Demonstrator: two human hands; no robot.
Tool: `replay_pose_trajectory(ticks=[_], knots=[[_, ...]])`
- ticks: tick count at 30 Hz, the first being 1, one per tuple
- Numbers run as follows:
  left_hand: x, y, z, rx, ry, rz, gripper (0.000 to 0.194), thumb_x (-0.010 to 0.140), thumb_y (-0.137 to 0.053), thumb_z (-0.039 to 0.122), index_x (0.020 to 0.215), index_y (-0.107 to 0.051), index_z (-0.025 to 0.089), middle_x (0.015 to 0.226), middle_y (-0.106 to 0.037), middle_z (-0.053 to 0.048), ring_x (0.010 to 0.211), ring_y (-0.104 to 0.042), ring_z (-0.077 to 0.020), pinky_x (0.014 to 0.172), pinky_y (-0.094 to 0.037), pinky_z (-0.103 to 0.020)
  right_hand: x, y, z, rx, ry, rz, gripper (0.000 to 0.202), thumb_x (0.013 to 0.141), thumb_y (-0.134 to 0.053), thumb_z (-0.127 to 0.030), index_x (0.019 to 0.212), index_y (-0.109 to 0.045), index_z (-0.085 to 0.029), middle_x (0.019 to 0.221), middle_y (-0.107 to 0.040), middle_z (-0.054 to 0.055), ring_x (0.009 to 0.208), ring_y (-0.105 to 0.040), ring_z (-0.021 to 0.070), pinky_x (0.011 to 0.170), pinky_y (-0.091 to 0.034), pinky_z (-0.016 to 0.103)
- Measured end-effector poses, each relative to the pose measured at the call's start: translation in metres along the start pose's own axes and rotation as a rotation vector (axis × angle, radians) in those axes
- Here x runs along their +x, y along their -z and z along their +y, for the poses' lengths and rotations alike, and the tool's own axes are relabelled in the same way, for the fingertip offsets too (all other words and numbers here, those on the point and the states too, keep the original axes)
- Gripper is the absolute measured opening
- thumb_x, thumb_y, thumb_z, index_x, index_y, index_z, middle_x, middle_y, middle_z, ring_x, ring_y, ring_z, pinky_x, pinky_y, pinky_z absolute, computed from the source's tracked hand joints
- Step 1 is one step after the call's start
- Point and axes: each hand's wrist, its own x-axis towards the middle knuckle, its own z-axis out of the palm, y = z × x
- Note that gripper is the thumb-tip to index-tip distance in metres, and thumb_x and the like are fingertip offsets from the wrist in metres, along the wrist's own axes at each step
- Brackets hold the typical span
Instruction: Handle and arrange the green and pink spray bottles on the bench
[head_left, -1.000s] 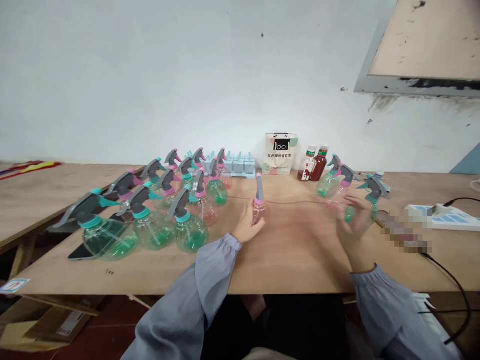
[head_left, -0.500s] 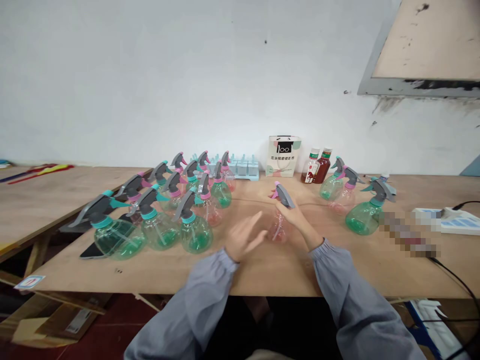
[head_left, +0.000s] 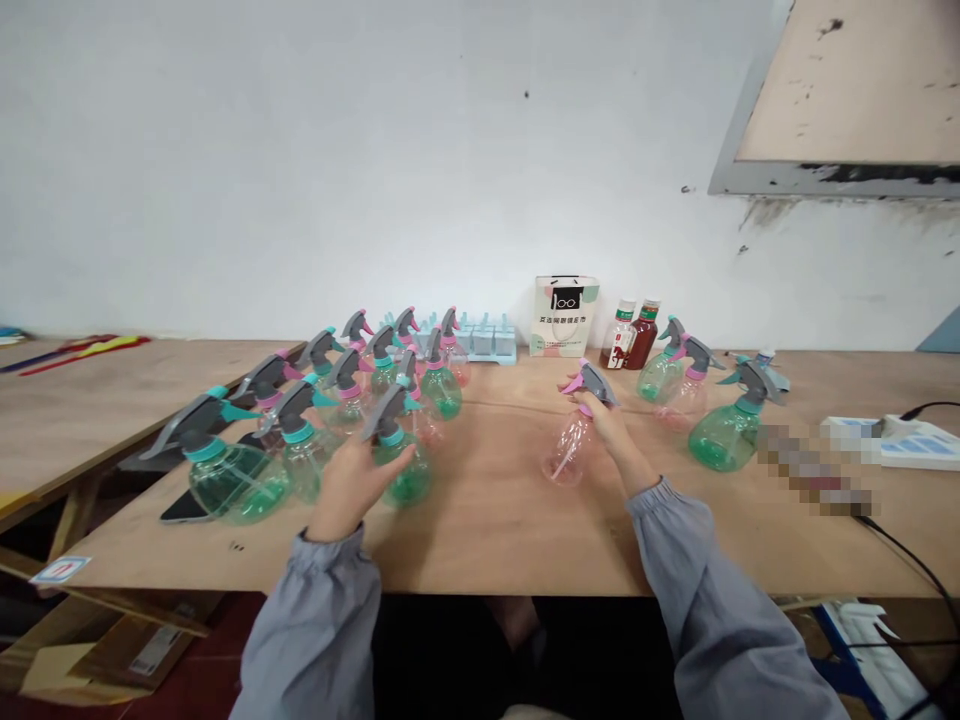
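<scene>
Currently right hand [head_left: 600, 412] grips pink spray bottle [head_left: 565, 452] high up, tilted, near the middle of the surface [head_left: 487, 540]. Left hand [head_left: 356, 487] is at green spray bottle [head_left: 411, 484]; can't tell if that grip is closed.

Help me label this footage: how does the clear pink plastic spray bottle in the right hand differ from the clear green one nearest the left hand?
The clear pink plastic spray bottle has a pink nozzle and collar; the clear green plastic spray bottle has teal ones. The pink bottle's nozzle points left, the green bottle's right. Both have grey trigger heads and rounded bodies.
</scene>
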Motion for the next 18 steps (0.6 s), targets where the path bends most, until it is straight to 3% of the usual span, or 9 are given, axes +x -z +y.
replay_pose_trajectory(ticks=[4,9,14,18], knots=[[0.001,-0.055,0.036,-0.239,-0.144,0.098,0.036,0.083,-0.064,0.053,0.099,-0.061,0.022,0.088,-0.068,-0.006,0.087,-0.068,-0.0258,0.08,-0.053,-0.038,0.002,0.0,-0.008,0.158,-0.082,-0.063,0.038,0.062,-0.075,-0.034,0.1,-0.07,-0.027,0.104,-0.079,0.003,0.113,-0.068,0.0271,0.095,-0.052,0.041],[0.03,-0.101,0.075,-0.285,-0.277,0.033,0.032,0.083,-0.068,0.049,0.096,-0.06,0.021,0.092,-0.063,-0.007,0.097,-0.063,-0.0282,0.089,-0.05,-0.042,0.004,-0.007,-0.018,0.281,-0.161,-0.042,0.037,0.057,-0.075,-0.029,0.093,-0.07,-0.026,0.1,-0.079,0.003,0.098,-0.073,0.026,0.082,-0.057,0.037],[0.045,-0.128,0.071,-0.375,-0.239,0.04,0.04,0.089,-0.06,0.047,0.118,-0.057,0.019,0.113,-0.064,-0.013,0.115,-0.06,-0.0298,0.102,-0.046,-0.047,0.004,-0.014,-0.013,0.331,-0.135,-0.078,0.03,0.055,-0.071,-0.026,0.084,-0.067,-0.025,0.089,-0.079,0.002,0.091,-0.073,0.0235,0.079,-0.056,0.034],[0.037,-0.136,0.059,-0.427,-0.284,-0.028,0.07,0.081,-0.07,0.051,0.138,-0.045,0.019,0.134,-0.06,-0.016,0.13,-0.056,-0.0316,0.108,-0.044,-0.046,0.005,-0.018,-0.007,0.324,-0.145,-0.03,0.014,0.051,-0.064,-0.023,0.065,-0.062,-0.023,0.066,-0.071,0.0,0.064,-0.066,0.0178,0.061,-0.053,0.029]])
